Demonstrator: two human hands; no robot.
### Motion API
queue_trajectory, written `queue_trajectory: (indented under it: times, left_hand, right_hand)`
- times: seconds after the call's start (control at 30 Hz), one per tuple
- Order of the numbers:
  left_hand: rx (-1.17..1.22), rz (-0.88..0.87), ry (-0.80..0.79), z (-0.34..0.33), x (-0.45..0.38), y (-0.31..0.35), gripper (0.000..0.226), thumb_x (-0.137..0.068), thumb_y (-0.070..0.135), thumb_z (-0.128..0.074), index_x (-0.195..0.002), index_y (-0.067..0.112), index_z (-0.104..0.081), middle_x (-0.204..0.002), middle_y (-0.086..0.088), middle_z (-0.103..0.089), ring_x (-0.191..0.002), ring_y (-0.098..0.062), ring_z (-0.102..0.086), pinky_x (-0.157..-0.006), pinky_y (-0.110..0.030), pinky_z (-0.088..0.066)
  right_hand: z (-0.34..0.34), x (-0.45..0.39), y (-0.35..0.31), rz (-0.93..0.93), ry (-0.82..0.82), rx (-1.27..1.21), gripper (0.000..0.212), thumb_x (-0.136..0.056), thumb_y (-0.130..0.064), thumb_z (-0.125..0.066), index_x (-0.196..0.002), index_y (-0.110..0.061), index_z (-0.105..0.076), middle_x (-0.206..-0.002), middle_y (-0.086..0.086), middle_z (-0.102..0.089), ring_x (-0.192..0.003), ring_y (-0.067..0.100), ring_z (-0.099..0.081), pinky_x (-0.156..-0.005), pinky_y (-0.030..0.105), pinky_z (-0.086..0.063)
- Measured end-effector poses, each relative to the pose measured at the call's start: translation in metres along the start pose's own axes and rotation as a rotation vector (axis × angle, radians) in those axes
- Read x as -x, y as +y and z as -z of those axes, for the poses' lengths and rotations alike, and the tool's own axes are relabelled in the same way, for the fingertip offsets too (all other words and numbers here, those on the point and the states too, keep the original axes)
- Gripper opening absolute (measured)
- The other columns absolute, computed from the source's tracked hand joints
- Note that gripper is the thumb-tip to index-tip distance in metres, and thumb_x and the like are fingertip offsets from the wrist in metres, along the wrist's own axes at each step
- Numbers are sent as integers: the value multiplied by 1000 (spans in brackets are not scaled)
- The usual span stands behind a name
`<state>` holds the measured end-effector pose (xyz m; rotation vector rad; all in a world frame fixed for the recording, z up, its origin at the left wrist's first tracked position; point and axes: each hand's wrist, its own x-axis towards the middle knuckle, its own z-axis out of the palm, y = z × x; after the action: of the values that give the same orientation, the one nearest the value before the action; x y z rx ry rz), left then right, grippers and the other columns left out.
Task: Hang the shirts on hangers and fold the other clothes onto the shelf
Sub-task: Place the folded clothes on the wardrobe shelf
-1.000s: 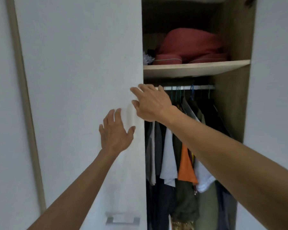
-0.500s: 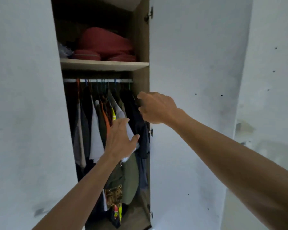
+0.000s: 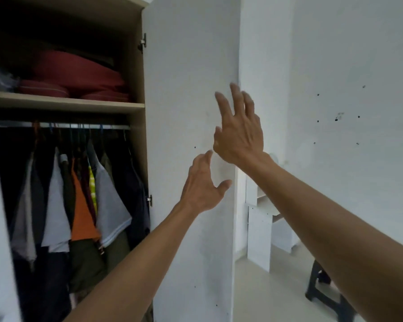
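Head view: my right hand [image 3: 239, 133] and left hand [image 3: 204, 188] are both released, fingers spread, at the inner face of the open right wardrobe door [image 3: 191, 112], holding nothing. Shirts [image 3: 79, 205] hang on hangers from the rail [image 3: 61, 125] below the shelf [image 3: 63, 104]; red folded items [image 3: 77, 75] lie on that shelf.

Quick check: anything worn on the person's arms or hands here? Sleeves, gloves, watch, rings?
Nothing visible. The left hand and right hand are bare, with no gloves, rings or watch showing. Both forearms are bare right to the frame edge, no sleeve in view.
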<state>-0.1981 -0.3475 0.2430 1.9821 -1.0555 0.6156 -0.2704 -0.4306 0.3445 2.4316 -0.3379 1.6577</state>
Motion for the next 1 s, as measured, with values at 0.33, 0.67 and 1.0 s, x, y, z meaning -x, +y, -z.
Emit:
queue_trajectory:
  times: [0.33,0.67,1.0]
  left_hand:
    - [-16,42,89,-44,-25,27,95,-84,63,-64,-155,26,-12,-159,2,-24,-144,-20,-33,-115,-37,-38]
    - [-41,18,433,30,9,0,83,-80,32,-76,-149,18,-32,-142,1,-44,-128,-12,-47,-106,-36,-46]
    - [-219,107,587,143,78,-80,84,-86,24,-76,-151,31,-23,-138,2,-54,-120,-14,-58,-99,-42,-53]
  right_hand:
    - [-11,-23,25,-523,-159,-886,75,-92,-33,-55,-156,-17,-20,-150,7,-43,-134,30,-47,-109,50,-44]
    - [-5,-20,-35,-316,23,-1229,32,-104,-29,-44,-122,-16,-68,-114,0,-67,-102,11,-60,-92,28,-50]
    - [-63,-18,-174,146,-82,-1219,52,-99,-36,-29,-151,-44,-29,-142,-10,-45,-123,18,-50,-93,43,-54]
